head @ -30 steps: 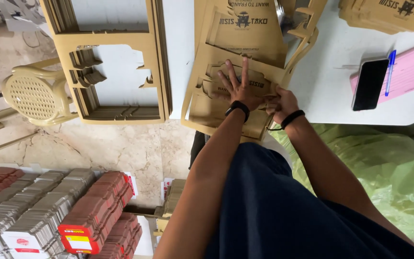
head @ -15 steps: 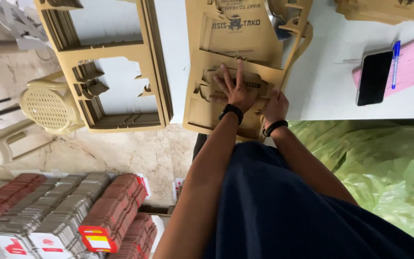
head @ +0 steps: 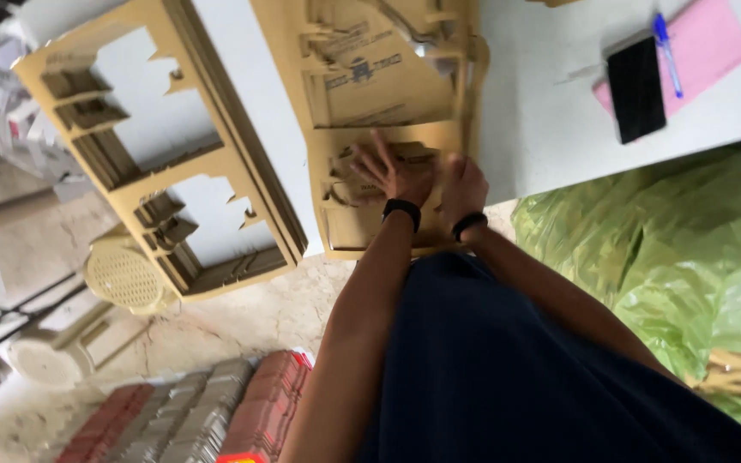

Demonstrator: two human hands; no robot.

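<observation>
A tan die-cut cardboard sheet (head: pixel 388 69) lies on the white table (head: pixel 542 129), its near end hanging over the table's edge. My left hand (head: pixel 392 171), with a black wristband, presses flat on the sheet's near part with fingers spread. My right hand (head: pixel 462 184), also with a black band, is just to its right. Its fingers are curled at the sheet's right edge, and it is blurred by motion. My dark-clothed body fills the lower middle of the view.
A stack of cut-out cardboard frames (head: pixel 156 171) lies left of the sheet. A black phone (head: pixel 636 86), blue pen (head: pixel 666 43) and pink notebook (head: pixel 718 43) sit at the table's right. A green plastic bag (head: pixel 671 249), a beige perforated stool (head: pixel 122 274) and rows of small boxes (head: pixel 190 411) are on the floor.
The view has tilted and shifted right. Both hands stay on the sheet's near end, and the right hand has moved closer to the left, now blurred.
</observation>
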